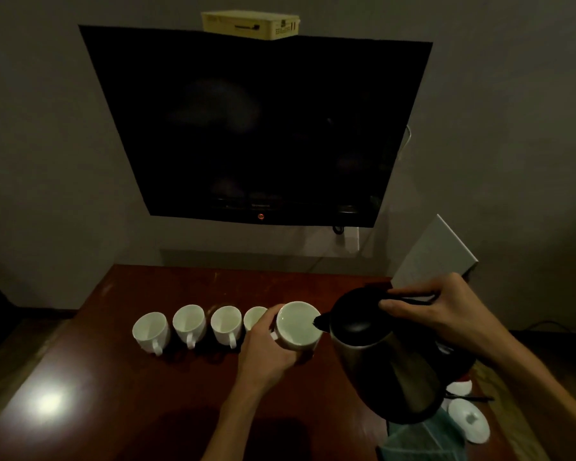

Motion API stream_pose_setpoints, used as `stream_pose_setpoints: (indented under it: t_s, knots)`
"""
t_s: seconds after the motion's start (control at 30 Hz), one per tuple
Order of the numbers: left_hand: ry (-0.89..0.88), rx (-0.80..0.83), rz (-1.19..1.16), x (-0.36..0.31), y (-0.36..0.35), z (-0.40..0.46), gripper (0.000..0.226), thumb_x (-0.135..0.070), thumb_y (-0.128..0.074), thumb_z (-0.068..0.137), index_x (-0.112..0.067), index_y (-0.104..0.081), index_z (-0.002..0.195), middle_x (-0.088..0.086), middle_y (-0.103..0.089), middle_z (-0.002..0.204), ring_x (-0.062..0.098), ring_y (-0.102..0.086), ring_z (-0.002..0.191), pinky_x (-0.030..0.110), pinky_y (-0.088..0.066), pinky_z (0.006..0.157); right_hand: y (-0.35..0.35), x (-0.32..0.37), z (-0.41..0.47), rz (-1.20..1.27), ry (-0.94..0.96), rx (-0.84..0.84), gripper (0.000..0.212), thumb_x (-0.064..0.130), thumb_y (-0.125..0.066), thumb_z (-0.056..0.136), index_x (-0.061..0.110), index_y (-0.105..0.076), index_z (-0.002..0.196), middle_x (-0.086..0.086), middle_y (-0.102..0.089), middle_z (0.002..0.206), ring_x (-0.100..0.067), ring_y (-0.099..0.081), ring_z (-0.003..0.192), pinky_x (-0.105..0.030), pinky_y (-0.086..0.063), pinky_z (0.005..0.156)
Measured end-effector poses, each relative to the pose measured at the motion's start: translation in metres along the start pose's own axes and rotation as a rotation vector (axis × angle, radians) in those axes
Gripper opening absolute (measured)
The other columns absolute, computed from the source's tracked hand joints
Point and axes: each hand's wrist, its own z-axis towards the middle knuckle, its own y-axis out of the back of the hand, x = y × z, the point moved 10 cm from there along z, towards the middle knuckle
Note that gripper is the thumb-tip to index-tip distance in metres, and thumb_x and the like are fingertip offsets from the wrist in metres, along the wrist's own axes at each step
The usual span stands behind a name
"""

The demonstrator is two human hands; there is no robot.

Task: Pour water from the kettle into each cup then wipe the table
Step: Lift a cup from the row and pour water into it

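Observation:
A steel kettle (389, 371) with a black lid is tilted left, its spout over the rim of a white cup (298, 324). My right hand (446, 311) grips the kettle's black handle. My left hand (266, 347) holds that cup lifted a little above the dark red table (113, 394). Several more white cups stand in a row to the left, the nearest (255, 317) partly hidden behind my left hand, then others (226, 324), (189, 322), (150, 331). A folded blue-green cloth (423, 440) lies at the table's front right, under the kettle.
A dark television (256, 128) hangs on the wall behind the table, a pale box (250, 24) on top of it. A white board (436, 254) leans at the back right. White lids (469, 420) and the kettle's base (456, 357) lie at the right edge.

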Motion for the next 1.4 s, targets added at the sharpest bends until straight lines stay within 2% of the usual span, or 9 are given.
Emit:
stream_pose_setpoints:
  t_s: [0.17,0.27,0.43,0.67,0.8,0.93,1.1,1.27,1.4]
  knots:
    - [-0.009,-0.022,0.005,0.0,0.002,-0.002,0.083,-0.054,-0.09,0.044,-0.044,-0.055,0.119,-0.023,-0.063,0.114,-0.002,-0.059,0.109,0.038,-0.055,0.093,-0.002,-0.004,-0.003,-0.001,-0.003,0.007,0.048,0.051,-0.075,0.069,0.023,-0.078,0.108,0.009,-0.078,0.103,-0.003,-0.074,0.091,-0.038,-0.062,0.085]
    - [-0.013,-0.014,0.008,0.001,0.002,-0.003,0.084,-0.052,-0.093,0.046,-0.043,-0.055,0.121,-0.022,-0.063,0.116,0.0,-0.059,0.111,0.04,-0.056,0.093,-0.002,-0.004,-0.004,-0.003,-0.001,-0.002,0.055,0.058,-0.074,0.065,0.024,-0.078,0.108,0.01,-0.078,0.103,-0.003,-0.073,0.092,-0.036,-0.062,0.084]
    - [-0.002,-0.008,-0.023,0.002,0.0,-0.003,0.081,-0.044,-0.095,0.048,-0.04,-0.058,0.12,-0.023,-0.064,0.112,-0.001,-0.06,0.108,0.037,-0.058,0.089,-0.003,-0.003,-0.004,0.008,-0.006,0.0,0.045,0.05,-0.076,0.069,0.025,-0.079,0.105,0.01,-0.079,0.1,-0.002,-0.073,0.091,-0.036,-0.062,0.085]
    - [-0.009,-0.006,-0.022,0.002,0.0,-0.002,0.083,-0.048,-0.094,0.045,-0.041,-0.057,0.12,-0.022,-0.062,0.114,0.002,-0.059,0.11,0.041,-0.059,0.084,-0.002,-0.001,-0.002,-0.005,0.003,0.006,0.055,0.058,-0.074,0.065,0.024,-0.079,0.108,0.011,-0.078,0.103,-0.001,-0.073,0.091,-0.034,-0.062,0.084]
    - [-0.021,-0.007,-0.004,0.001,0.001,-0.001,0.085,-0.046,-0.094,0.048,-0.036,-0.056,0.123,-0.021,-0.061,0.117,0.003,-0.058,0.113,0.038,-0.056,0.092,0.0,-0.002,-0.002,0.013,0.014,-0.01,0.055,0.056,-0.075,0.066,0.021,-0.079,0.107,0.009,-0.08,0.096,-0.008,-0.075,0.085,-0.041,-0.063,0.082]
    - [-0.018,-0.007,-0.001,0.002,0.0,-0.001,0.083,-0.046,-0.095,0.049,-0.038,-0.056,0.122,-0.021,-0.061,0.117,0.001,-0.057,0.112,0.036,-0.055,0.093,0.0,-0.004,-0.001,0.024,0.014,-0.015,0.059,0.062,-0.075,0.062,0.022,-0.08,0.106,0.008,-0.08,0.094,-0.012,-0.076,0.084,-0.046,-0.062,0.082]
    - [-0.018,-0.009,-0.007,0.002,-0.001,0.001,0.086,-0.044,-0.095,0.049,-0.036,-0.055,0.125,-0.019,-0.061,0.118,0.004,-0.058,0.113,0.036,-0.056,0.093,-0.002,-0.007,0.0,0.033,0.017,-0.008,0.054,0.061,-0.076,0.064,0.026,-0.079,0.106,0.004,-0.08,0.091,-0.022,-0.076,0.085,-0.051,-0.062,0.081]
    - [-0.025,-0.022,-0.02,0.002,0.0,0.0,0.083,-0.045,-0.095,0.049,-0.037,-0.057,0.123,-0.02,-0.063,0.116,0.0,-0.059,0.111,0.032,-0.056,0.091,-0.001,-0.01,-0.001,0.096,0.013,-0.035,0.042,0.046,-0.078,0.067,0.024,-0.08,0.103,0.01,-0.08,0.096,-0.006,-0.075,0.088,-0.038,-0.063,0.083]
    - [-0.016,-0.028,-0.022,0.004,0.0,0.001,0.083,-0.044,-0.095,0.049,-0.037,-0.057,0.122,-0.021,-0.063,0.115,-0.003,-0.059,0.109,0.03,-0.056,0.09,-0.005,-0.022,-0.005,0.162,-0.014,-0.064,0.042,0.043,-0.077,0.066,0.023,-0.078,0.103,0.008,-0.079,0.098,-0.011,-0.076,0.09,-0.034,-0.064,0.078]
